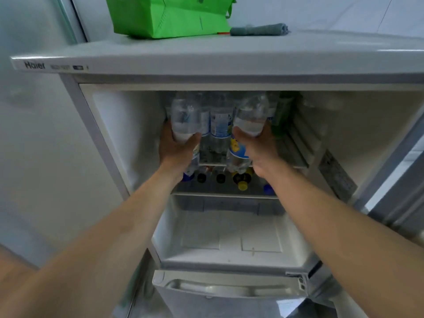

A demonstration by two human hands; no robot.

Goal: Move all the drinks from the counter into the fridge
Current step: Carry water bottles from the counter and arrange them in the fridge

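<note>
a: fingers of the left hand?
b: curled round a clear water bottle; the right hand grips another water bottle.
a: where?
b: inside the open fridge, above the top shelf, bottles behind.

- The fridge stands open, with a bag on its top at the left and a folded cloth just to the bag's right.
- Inside, on the upper shelf, water bottles stand in a row at the back.
- In front of that row, the left hand holds one bottle and the right hand holds another bottle, side by side.
- Below, more bottles lie with their caps toward the front.
- Under them sits a drawer.
</note>
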